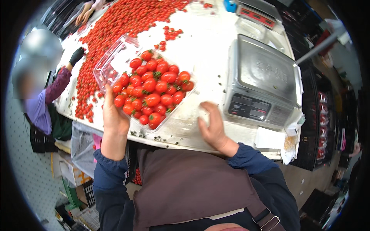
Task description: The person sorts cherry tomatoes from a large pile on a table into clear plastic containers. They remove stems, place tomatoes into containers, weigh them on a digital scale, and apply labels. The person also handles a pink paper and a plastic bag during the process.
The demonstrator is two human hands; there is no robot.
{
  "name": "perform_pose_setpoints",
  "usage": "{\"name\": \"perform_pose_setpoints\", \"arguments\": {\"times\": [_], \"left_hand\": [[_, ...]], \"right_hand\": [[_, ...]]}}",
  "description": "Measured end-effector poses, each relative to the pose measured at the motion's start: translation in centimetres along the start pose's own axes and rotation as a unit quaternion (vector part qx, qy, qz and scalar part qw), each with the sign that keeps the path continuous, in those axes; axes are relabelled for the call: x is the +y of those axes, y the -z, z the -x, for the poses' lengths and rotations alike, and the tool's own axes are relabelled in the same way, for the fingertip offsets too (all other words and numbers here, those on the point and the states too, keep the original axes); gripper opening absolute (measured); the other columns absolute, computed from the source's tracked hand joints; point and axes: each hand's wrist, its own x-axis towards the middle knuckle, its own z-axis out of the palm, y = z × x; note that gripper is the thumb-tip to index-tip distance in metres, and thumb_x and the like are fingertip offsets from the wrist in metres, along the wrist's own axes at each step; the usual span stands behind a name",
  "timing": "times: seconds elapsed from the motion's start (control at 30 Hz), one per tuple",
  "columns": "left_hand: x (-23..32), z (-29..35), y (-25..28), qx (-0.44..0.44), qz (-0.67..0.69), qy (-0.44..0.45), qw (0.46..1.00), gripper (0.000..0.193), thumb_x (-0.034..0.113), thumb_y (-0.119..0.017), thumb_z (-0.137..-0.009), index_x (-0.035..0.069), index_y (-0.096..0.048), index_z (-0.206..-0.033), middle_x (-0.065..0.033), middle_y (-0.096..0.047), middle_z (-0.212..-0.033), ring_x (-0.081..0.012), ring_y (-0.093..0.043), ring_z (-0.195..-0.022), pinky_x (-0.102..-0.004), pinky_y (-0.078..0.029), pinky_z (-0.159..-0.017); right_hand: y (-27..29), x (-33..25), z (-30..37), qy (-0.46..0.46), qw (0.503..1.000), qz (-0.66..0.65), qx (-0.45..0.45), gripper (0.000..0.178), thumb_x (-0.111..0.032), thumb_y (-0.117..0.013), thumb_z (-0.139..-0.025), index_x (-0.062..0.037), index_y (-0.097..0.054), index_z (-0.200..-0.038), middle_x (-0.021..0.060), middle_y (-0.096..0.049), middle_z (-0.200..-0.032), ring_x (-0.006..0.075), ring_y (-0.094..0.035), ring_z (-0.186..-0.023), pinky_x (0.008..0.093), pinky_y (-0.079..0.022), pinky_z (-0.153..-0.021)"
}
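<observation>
My left hand (115, 119) grips the near left side of a clear plastic clamshell box (165, 120), which is tilted above the table. The box is heaped with red cherry tomatoes (152, 100), some with green stem ends. Its clear lid (104, 68) hangs open on the far left side. My right hand (214, 129) is apart from the box, to its right, low over the table. Its thumb and fingers are half curled and spaced apart, with nothing visible between them.
A large pile of loose cherry tomatoes (115, 34) covers the table's (204, 69) far left. A digital scale (266, 77) stands at right, another scale (256, 17) behind it. A co-worker's dark-gloved hand (77, 56) is at the pile's left edge. Black crates (308, 127) stand beyond the table at right.
</observation>
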Motion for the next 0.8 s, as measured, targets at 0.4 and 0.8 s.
{"name": "perform_pose_setpoints", "arguments": {"times": [0.4, 0.8], "left_hand": [[-16.0, -8.6, -19.0, -0.095, -0.017, 0.076, 0.992, 0.057, 0.056, -0.037, -0.103, 0.011, -0.051, -0.136, -0.0075, -0.059, -0.132, -0.0209, -0.056, -0.118, -0.0381, -0.045, -0.094], [-16.9, -4.0, -16.8, -0.244, -0.37, -0.079, 0.893, 0.036, 0.023, -0.057, -0.099, 0.002, -0.06, -0.128, -0.0112, -0.061, -0.126, -0.0188, -0.055, -0.116, -0.0293, -0.044, -0.097]], "right_hand": [[0.1, 2.9, 2.9, 0.075, 0.993, -0.085, 0.011, 0.026, 0.01, -0.062, -0.072, -0.0031, -0.06, -0.095, 0.0127, -0.059, -0.096, 0.0317, -0.059, -0.085, 0.0382, -0.05, -0.072], [-0.7, 4.4, 3.6, -0.047, 0.99, -0.134, -0.009, 0.018, 0.004, -0.057, -0.08, -0.0041, -0.059, -0.096, 0.0138, -0.058, -0.093, 0.032, -0.06, -0.086, 0.0379, -0.05, -0.075]]}}
